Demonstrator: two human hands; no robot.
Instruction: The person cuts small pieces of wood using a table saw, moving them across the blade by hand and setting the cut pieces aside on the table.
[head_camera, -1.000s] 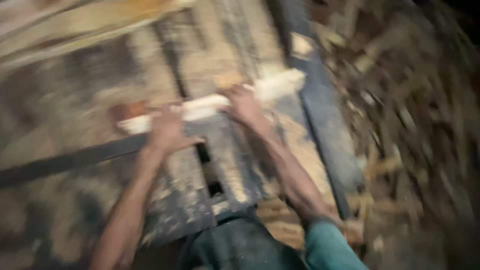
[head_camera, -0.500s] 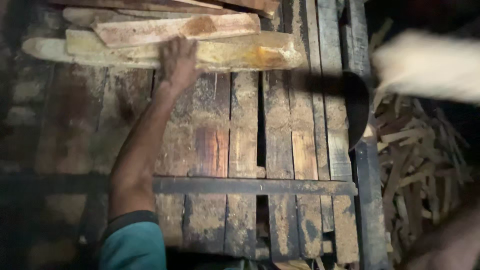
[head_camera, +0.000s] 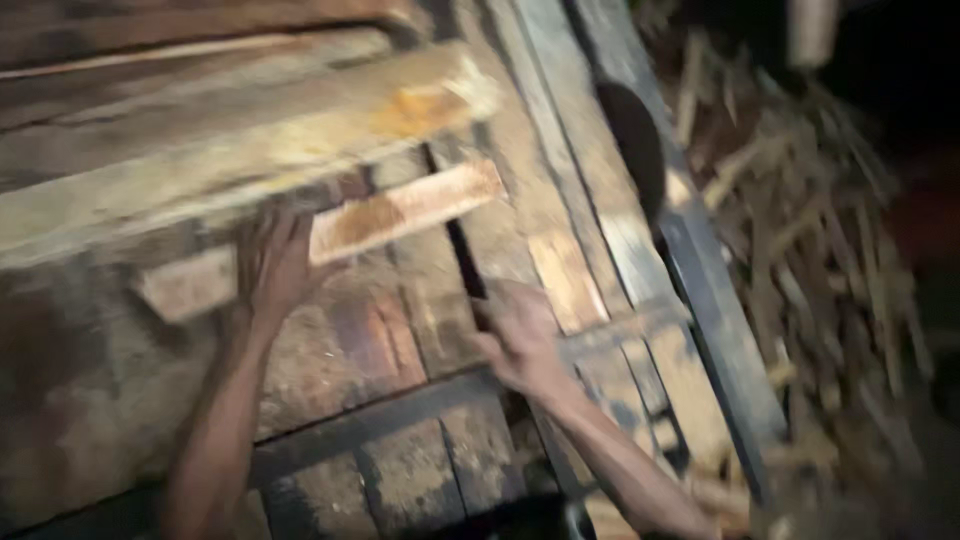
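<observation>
Your left hand lies with fingers spread flat on a short wooden strip at the middle of the plank worktop. Your right hand rests open nearer, right of it, empty. Longer boards lie beyond; scrap wood is heaped far right.

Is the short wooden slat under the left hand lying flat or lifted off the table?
Lying flat: the slat rests along the plank table, left hand pressed on top.

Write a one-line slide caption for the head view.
Left hand presses a short wooden slat on a plank table; right hand rests near a gap.
</observation>
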